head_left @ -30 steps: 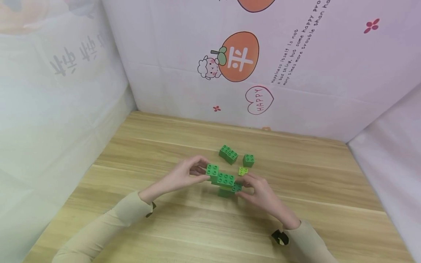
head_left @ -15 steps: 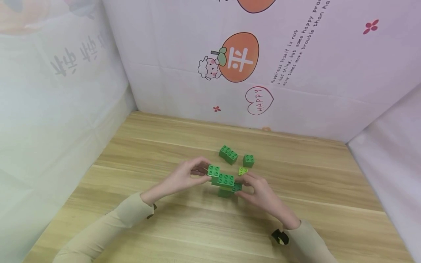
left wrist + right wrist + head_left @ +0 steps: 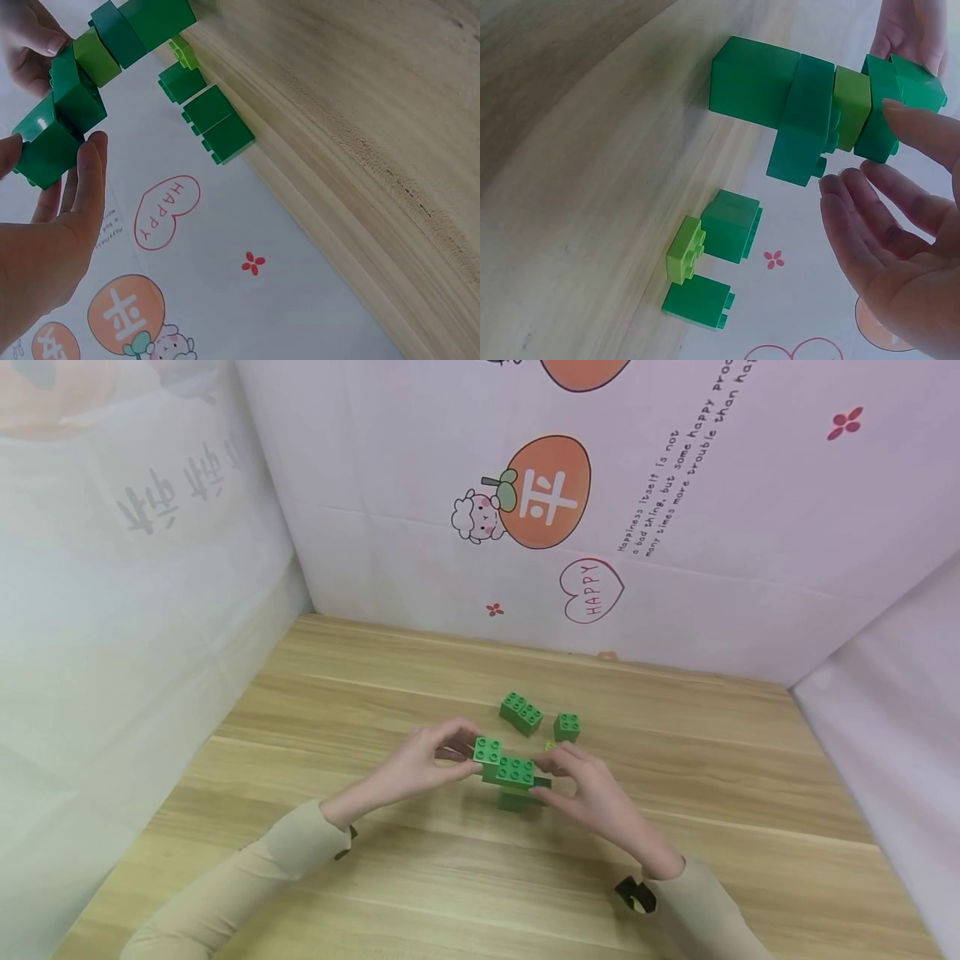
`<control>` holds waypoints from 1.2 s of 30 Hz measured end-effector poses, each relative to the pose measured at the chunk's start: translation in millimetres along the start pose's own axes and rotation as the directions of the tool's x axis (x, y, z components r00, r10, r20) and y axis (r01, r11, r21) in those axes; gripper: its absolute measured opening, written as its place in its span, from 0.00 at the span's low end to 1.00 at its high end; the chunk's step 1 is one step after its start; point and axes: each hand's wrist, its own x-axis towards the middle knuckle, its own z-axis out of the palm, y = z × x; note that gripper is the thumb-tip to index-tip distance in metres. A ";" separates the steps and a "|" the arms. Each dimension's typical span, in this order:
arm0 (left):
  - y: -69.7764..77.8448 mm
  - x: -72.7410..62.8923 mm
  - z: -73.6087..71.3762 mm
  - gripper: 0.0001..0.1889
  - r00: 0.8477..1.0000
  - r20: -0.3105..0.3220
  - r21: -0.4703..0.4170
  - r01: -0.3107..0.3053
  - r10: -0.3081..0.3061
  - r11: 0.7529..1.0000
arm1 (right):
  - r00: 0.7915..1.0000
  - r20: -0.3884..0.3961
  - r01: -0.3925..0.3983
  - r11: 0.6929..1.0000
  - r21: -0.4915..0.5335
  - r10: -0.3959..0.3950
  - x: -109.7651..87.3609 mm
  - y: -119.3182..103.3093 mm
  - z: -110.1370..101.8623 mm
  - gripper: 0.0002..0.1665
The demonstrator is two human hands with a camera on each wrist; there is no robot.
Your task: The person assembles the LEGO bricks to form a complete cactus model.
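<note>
Stack (image 3: 810,112) of green blocks stands on the table (image 3: 390,877), left hand (image 3: 427,762) pinching its top block (image 3: 487,752), right hand (image 3: 592,789) pinching the second block (image 3: 517,768); loose blocks (image 3: 528,718) lie beyond.

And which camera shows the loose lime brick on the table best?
The right wrist view: the loose lime brick looks biggest there, with nothing in front of it. The left wrist view shows it smaller, near the top. In the head view, the right hand hides most of it.
</note>
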 end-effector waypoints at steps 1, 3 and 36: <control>0.0 0.1 0.2 0.17 1.000 0.001 0.000 -0.003 0.003 1.000 | 1.000 0.000 -0.001 1.000 0.003 0.001 0.4 -0.5 -0.2 0.19; 0.0 0.2 0.5 0.18 1.000 0.001 0.001 0.000 0.000 1.000 | 1.000 -0.002 0.001 1.000 0.007 -0.001 1.4 -1.8 -0.6 0.19; -3.5 1.9 7.2 0.22 0.998 -0.023 0.015 -0.064 0.065 0.998 | 0.999 -0.011 -0.052 0.991 0.123 0.053 5.0 -3.2 1.4 0.15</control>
